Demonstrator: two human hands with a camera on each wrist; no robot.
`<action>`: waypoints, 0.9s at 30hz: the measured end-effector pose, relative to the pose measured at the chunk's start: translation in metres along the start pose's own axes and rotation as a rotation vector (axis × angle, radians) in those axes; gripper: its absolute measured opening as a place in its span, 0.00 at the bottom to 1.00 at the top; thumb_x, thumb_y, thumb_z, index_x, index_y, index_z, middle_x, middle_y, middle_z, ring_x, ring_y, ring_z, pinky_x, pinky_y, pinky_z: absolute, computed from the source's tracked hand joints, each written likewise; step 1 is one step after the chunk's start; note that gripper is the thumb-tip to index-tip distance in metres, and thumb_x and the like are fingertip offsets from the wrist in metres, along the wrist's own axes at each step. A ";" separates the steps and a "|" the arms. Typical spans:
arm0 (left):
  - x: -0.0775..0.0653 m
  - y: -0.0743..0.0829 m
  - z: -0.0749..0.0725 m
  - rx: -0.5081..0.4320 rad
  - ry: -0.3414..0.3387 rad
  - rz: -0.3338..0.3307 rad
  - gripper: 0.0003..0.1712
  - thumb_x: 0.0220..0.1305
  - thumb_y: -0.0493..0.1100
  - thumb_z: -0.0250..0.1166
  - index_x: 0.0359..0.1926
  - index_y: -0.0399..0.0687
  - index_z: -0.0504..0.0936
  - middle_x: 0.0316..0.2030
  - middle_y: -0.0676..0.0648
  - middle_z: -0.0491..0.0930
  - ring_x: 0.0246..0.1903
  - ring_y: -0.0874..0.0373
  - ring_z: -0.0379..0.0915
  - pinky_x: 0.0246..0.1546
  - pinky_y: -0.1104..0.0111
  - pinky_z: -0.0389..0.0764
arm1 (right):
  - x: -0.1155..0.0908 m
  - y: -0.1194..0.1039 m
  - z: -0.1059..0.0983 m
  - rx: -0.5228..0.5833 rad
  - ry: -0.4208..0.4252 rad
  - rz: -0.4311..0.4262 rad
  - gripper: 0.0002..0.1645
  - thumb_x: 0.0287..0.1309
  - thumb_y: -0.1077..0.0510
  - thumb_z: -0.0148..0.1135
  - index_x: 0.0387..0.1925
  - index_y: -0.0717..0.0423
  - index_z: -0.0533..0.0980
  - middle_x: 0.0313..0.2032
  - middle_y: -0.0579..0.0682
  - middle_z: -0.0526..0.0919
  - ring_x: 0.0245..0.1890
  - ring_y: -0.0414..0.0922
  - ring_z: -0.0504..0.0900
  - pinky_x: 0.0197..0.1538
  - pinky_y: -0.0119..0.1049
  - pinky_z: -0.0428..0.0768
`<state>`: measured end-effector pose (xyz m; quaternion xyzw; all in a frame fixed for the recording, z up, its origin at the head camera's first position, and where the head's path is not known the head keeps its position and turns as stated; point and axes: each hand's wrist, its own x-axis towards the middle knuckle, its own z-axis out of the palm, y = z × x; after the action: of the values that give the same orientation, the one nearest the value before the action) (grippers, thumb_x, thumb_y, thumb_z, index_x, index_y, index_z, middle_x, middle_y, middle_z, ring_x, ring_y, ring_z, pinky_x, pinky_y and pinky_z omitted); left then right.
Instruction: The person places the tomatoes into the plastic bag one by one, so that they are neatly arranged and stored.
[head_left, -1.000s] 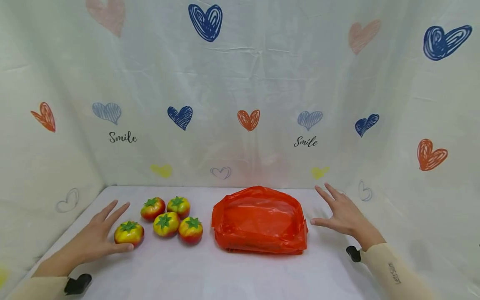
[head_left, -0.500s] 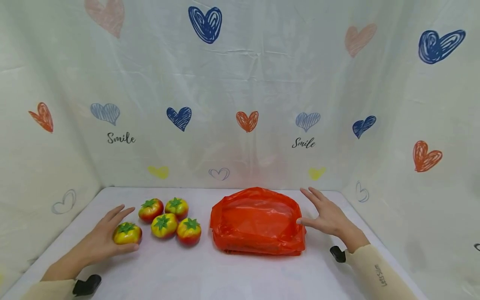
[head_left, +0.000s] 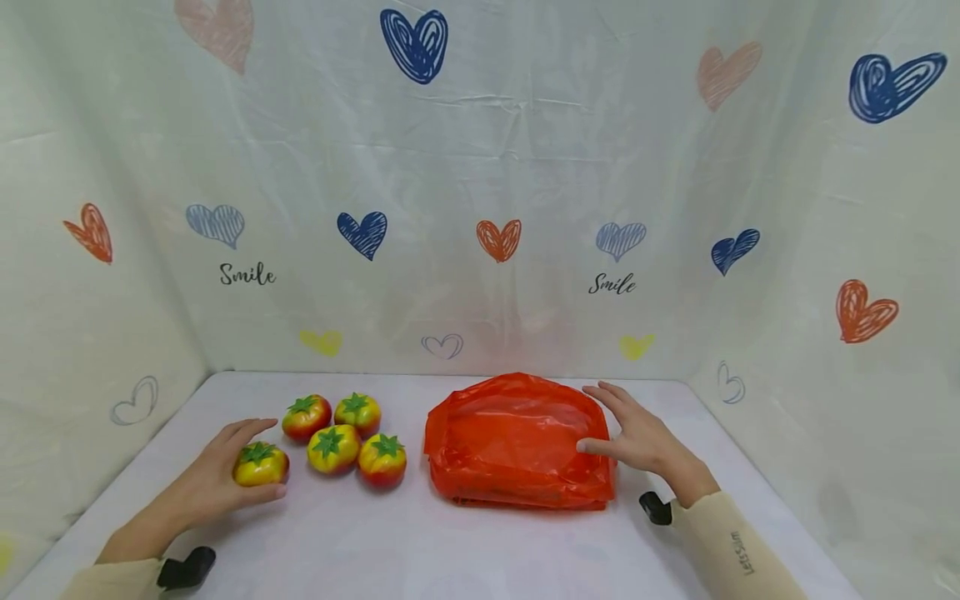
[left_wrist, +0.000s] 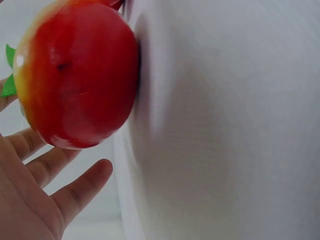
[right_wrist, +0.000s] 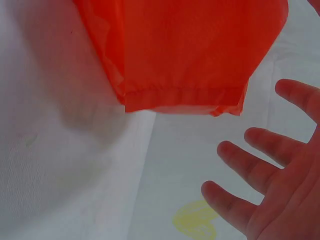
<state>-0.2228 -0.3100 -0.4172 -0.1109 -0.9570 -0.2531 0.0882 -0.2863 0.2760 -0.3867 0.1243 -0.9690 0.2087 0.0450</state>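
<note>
A red-and-yellow tomato with a green leafy top [head_left: 261,464] sits on the table at the left. My left hand [head_left: 213,479] reaches around it, thumb on the near side and fingers on the far side. In the left wrist view, spread fingers [left_wrist: 82,187] lie beyond the tomato [left_wrist: 80,75]; whether any touch it I cannot tell. Right of centre stands a red plastic bag [head_left: 517,450], its mouth spread wide. My right hand [head_left: 641,437] hovers over its right edge, fingers spread. The right wrist view shows those fingers [right_wrist: 250,165] apart from the bag [right_wrist: 185,50].
Several similar tomatoes [head_left: 333,450] stand in a cluster between my left hand and the bag. The table [head_left: 360,550] has a white cover. Behind and beside it hangs a white curtain [head_left: 525,175] with printed hearts.
My left hand has moved slightly right, farther around the tomato. My right hand has moved left, from beside the bag to over its right edge. Bag and tomatoes stay in place.
</note>
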 end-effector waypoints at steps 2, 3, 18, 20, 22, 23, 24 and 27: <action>0.000 0.001 0.000 -0.004 -0.007 -0.008 0.54 0.43 0.60 0.75 0.67 0.44 0.61 0.61 0.31 0.58 0.54 0.33 0.61 0.47 0.32 0.67 | 0.000 -0.001 0.002 0.017 -0.010 0.016 0.56 0.39 0.28 0.68 0.70 0.38 0.59 0.72 0.53 0.52 0.66 0.62 0.59 0.48 0.66 0.74; 0.000 0.001 -0.001 -0.004 -0.013 -0.016 0.54 0.43 0.60 0.75 0.67 0.44 0.61 0.61 0.31 0.58 0.54 0.34 0.61 0.47 0.33 0.67 | 0.000 -0.002 0.003 0.023 -0.015 0.020 0.56 0.39 0.28 0.68 0.70 0.38 0.59 0.72 0.53 0.52 0.66 0.62 0.59 0.49 0.66 0.74; 0.000 0.000 -0.002 -0.019 -0.046 -0.043 0.51 0.46 0.60 0.74 0.66 0.44 0.62 0.57 0.32 0.64 0.48 0.38 0.67 0.46 0.36 0.71 | 0.001 -0.002 0.013 0.055 -0.068 0.001 0.51 0.39 0.32 0.70 0.65 0.43 0.65 0.71 0.51 0.54 0.65 0.58 0.62 0.49 0.62 0.75; 0.000 0.000 -0.001 -0.018 -0.050 -0.039 0.50 0.46 0.59 0.74 0.65 0.44 0.63 0.56 0.33 0.64 0.47 0.40 0.68 0.45 0.38 0.72 | 0.002 0.000 0.014 0.056 -0.069 -0.006 0.50 0.40 0.33 0.71 0.65 0.44 0.65 0.70 0.51 0.55 0.64 0.57 0.63 0.49 0.61 0.75; 0.000 0.000 0.000 -0.014 -0.050 -0.041 0.49 0.46 0.58 0.74 0.65 0.44 0.64 0.56 0.33 0.64 0.47 0.40 0.68 0.44 0.39 0.73 | 0.002 0.001 0.016 0.064 -0.075 -0.011 0.50 0.41 0.35 0.71 0.65 0.44 0.65 0.70 0.52 0.55 0.64 0.57 0.63 0.49 0.60 0.76; 0.000 0.000 0.000 -0.010 -0.049 -0.039 0.48 0.46 0.58 0.74 0.64 0.44 0.64 0.55 0.32 0.64 0.46 0.40 0.68 0.44 0.39 0.74 | 0.002 0.002 0.016 0.067 -0.078 -0.011 0.49 0.41 0.35 0.71 0.65 0.44 0.65 0.70 0.52 0.56 0.63 0.56 0.63 0.49 0.60 0.76; 0.000 0.000 0.000 -0.006 -0.048 -0.040 0.48 0.46 0.57 0.75 0.64 0.44 0.65 0.56 0.32 0.65 0.46 0.40 0.68 0.44 0.39 0.74 | 0.003 0.003 0.017 0.067 -0.081 -0.009 0.50 0.41 0.36 0.71 0.66 0.45 0.65 0.69 0.52 0.56 0.63 0.56 0.64 0.50 0.59 0.77; 0.000 -0.001 0.000 -0.001 -0.040 -0.037 0.48 0.45 0.57 0.75 0.64 0.43 0.65 0.55 0.32 0.65 0.46 0.41 0.68 0.44 0.39 0.74 | 0.003 0.004 0.018 0.075 -0.091 0.001 0.49 0.41 0.38 0.72 0.66 0.45 0.65 0.69 0.52 0.57 0.63 0.55 0.64 0.50 0.57 0.77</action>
<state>-0.2228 -0.3107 -0.4174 -0.0980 -0.9604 -0.2528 0.0643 -0.2904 0.2713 -0.4043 0.1348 -0.9616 0.2392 -0.0038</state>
